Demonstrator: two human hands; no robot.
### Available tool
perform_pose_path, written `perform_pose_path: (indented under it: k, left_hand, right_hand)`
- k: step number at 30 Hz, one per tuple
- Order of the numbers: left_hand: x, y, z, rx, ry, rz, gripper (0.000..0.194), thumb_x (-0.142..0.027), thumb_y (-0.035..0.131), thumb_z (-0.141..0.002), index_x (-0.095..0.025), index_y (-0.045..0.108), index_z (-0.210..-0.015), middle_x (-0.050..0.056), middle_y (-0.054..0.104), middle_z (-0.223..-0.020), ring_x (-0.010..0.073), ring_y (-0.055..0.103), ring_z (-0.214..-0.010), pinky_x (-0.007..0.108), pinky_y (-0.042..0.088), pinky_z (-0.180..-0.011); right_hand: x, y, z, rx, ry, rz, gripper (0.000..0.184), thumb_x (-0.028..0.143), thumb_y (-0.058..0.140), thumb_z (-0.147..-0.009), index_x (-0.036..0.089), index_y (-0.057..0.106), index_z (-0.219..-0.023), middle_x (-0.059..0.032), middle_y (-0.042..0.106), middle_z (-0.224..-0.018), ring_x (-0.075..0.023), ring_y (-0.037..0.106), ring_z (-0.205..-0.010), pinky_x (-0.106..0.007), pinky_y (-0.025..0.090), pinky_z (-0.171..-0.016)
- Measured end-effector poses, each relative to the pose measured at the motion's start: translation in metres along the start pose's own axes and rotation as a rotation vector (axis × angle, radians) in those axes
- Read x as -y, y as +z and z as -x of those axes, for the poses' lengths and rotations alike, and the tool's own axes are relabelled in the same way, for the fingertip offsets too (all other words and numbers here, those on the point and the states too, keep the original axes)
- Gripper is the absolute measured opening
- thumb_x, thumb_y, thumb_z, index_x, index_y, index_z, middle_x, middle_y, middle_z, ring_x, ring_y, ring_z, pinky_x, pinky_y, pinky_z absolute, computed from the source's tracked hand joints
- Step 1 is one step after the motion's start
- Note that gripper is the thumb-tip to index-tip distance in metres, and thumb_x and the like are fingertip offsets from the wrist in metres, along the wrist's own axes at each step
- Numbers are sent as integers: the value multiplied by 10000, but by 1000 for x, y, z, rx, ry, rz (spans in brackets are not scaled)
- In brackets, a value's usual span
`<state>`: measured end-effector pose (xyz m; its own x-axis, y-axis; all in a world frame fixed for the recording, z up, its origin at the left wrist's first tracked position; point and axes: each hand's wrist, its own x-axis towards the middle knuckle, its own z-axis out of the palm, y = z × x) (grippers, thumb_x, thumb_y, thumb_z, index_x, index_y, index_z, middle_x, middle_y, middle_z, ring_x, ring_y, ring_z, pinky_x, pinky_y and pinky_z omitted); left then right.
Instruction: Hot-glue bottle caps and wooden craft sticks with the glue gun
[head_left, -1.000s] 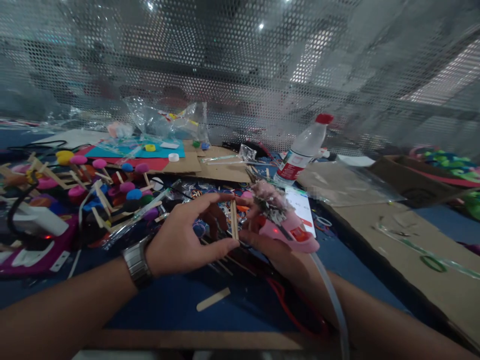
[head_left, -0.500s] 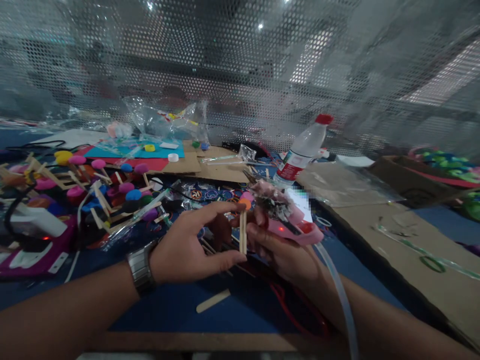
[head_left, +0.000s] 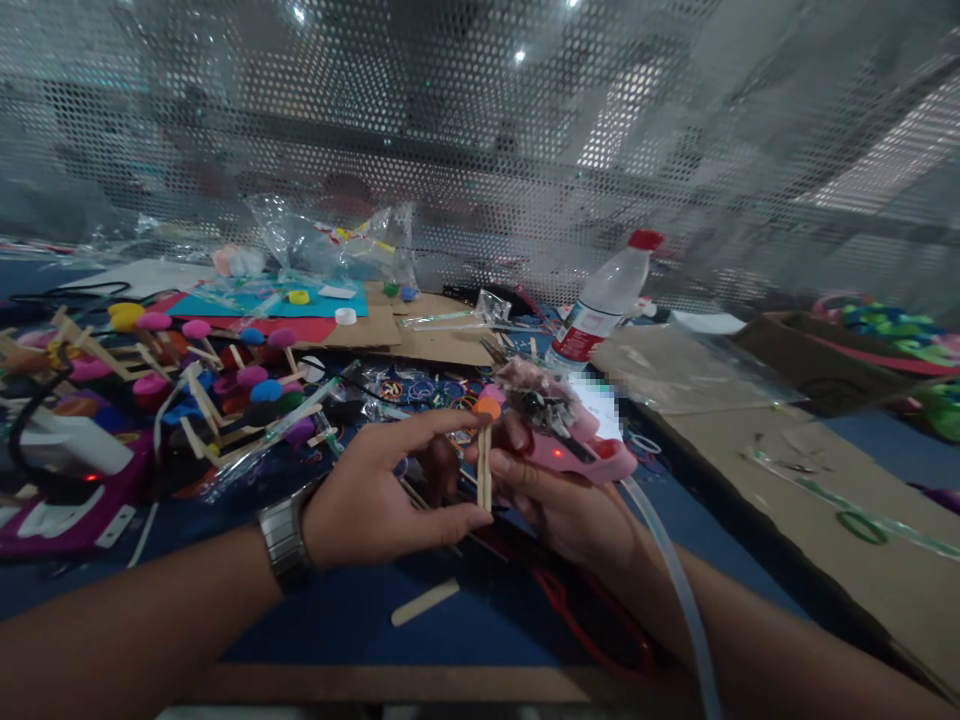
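My left hand (head_left: 386,490), with a metal watch on its wrist, pinches the ends of a pair of flat wooden craft sticks (head_left: 484,470) between thumb and index finger. The sticks stand nearly upright, stacked side by side. My right hand (head_left: 559,500) grips the same sticks from the right with thumb and fingers; some of its fingers are hidden behind them. An orange round piece (head_left: 487,408) shows at their top; I cannot tell whether it is attached. Below my left hand a loose craft stick (head_left: 425,603) lies on the blue table.
Beyond my right hand sits a pink device (head_left: 574,455) with a red light and a pale cord (head_left: 679,590). A water bottle (head_left: 600,310) leans behind it. Red-handled scissors (head_left: 600,625) lie under my right hand. Colourful stick pieces (head_left: 217,390) and a purple device (head_left: 112,515) crowd the left.
Both hands keep hold of the sticks and have shifted only slightly. The sticks sit a touch further left, and more of the orange piece shows above them.
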<state>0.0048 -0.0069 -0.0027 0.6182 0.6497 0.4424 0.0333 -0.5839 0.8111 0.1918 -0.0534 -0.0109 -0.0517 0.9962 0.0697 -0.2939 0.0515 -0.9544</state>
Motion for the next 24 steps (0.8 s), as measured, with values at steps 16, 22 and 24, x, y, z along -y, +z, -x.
perform_pose_path:
  k: [16, 22, 24]
  left_hand:
    - [-3, -5, 1, -33, -10, 2, 573, -300, 836, -751, -180, 574, -1246, -30, 660, -728, 145, 656, -624, 271, 557, -638]
    - [-1, -8, 0, -93, -94, 100, 544, -270, 812, -763, -187, 552, -1233, -34, 632, -742, 138, 626, -658, 261, 534, -636]
    - [1, -9, -1, -108, -115, 129, 537, -280, 813, -771, -187, 550, -1230, -38, 620, -753, 133, 615, -668, 256, 523, -637]
  right_hand:
    - [-10, -7, -1, -10, -19, 68, 386, 461, 839, -785, 258, 511, -784, 93, 518, -580, -99, 396, -446, -251, 304, -431]
    - [-8, -5, -3, -4, -38, 77, 325, 453, 800, -782, 252, 548, -820, 66, 583, -661, -126, 470, -515, -279, 371, -512]
    - [-8, -6, -3, -23, -24, 112, 259, 429, 759, -786, 244, 585, -833, 58, 572, -593, -151, 499, -540, -297, 382, -552]
